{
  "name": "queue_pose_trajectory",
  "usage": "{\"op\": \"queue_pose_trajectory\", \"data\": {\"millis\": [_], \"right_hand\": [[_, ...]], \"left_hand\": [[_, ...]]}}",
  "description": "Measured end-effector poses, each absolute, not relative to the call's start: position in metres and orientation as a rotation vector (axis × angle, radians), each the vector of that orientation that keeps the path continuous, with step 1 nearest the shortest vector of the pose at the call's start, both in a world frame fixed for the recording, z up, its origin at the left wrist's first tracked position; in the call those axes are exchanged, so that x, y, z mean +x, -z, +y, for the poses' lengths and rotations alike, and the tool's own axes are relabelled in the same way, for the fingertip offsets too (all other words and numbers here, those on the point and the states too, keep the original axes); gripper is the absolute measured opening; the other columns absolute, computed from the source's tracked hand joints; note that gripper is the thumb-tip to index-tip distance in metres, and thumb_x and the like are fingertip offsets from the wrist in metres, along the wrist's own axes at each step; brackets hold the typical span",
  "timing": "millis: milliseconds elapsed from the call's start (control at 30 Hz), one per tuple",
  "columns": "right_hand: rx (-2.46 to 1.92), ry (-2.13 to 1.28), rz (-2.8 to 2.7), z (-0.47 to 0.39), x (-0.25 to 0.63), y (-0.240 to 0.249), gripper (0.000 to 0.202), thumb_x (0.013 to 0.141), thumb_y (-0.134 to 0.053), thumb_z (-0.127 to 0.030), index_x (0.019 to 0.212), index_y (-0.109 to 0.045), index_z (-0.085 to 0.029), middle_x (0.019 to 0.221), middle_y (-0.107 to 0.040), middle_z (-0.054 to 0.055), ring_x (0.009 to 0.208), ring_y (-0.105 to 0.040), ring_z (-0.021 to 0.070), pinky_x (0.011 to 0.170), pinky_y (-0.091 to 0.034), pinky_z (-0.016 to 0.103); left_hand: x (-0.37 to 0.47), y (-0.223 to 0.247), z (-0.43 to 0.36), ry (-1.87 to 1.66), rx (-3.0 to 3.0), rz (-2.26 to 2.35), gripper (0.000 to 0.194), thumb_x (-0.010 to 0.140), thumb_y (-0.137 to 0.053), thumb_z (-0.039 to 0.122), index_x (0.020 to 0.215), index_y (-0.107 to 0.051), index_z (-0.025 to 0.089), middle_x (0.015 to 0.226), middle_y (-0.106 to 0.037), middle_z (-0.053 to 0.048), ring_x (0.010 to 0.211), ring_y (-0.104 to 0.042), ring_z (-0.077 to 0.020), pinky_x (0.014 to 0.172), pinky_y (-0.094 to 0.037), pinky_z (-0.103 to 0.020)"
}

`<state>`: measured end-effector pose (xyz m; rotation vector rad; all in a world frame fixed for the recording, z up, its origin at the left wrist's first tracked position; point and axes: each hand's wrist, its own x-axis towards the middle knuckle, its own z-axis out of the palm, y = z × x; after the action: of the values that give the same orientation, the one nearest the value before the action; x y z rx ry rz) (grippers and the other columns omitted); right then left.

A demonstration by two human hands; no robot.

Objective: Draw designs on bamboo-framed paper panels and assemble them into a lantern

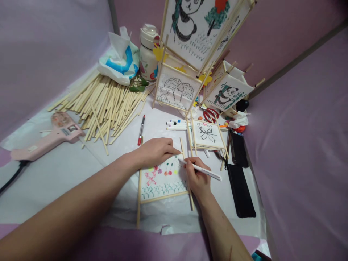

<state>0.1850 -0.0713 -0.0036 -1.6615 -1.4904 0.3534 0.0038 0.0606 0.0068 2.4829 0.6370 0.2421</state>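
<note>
A stick-framed paper panel (164, 188) lies on the white-covered table, drawn with green grass, a pink figure and small coloured flowers. Across its upper part rests my left hand (157, 150), palm down, one finger reaching to the top right corner; nothing is seen in it. My right hand (198, 177) grips a white marker (208, 171) at the panel's right edge, the tip at the paper near some green marks. A red-capped marker (141, 130) lies above the panel, and several white markers (176, 125) lie further back.
Wooden sticks (108, 105), a pink glue gun (49, 139) and a tissue pack (119, 61) are left. Behind stand a bottle (148, 54) and a tall panda lantern (187, 40). Right are a small butterfly frame (208, 136), another lantern (228, 87), red scissors (210, 114) and a black phone (240, 190).
</note>
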Motion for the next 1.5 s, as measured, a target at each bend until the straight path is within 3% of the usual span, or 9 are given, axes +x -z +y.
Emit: {"op": "queue_pose_trajectory", "data": {"millis": [1500], "right_hand": [[-1.71, -0.257, -1.454, -0.0764, 0.185, 0.0059, 0.023, 0.091, -0.05, -0.027, 0.071, -0.06, -0.021, 0.057, -0.057, -0.004, 0.053, -0.055, 0.0127, 0.054, -0.041, 0.025]], "left_hand": [[0.004, -0.007, 0.0609, -0.222, 2.5, 0.644, 0.034, 0.101, -0.046, 0.03, 0.123, -0.071, 0.036, 0.098, -0.064, -0.003, 0.093, -0.06, -0.0186, 0.076, -0.04, -0.03]]}}
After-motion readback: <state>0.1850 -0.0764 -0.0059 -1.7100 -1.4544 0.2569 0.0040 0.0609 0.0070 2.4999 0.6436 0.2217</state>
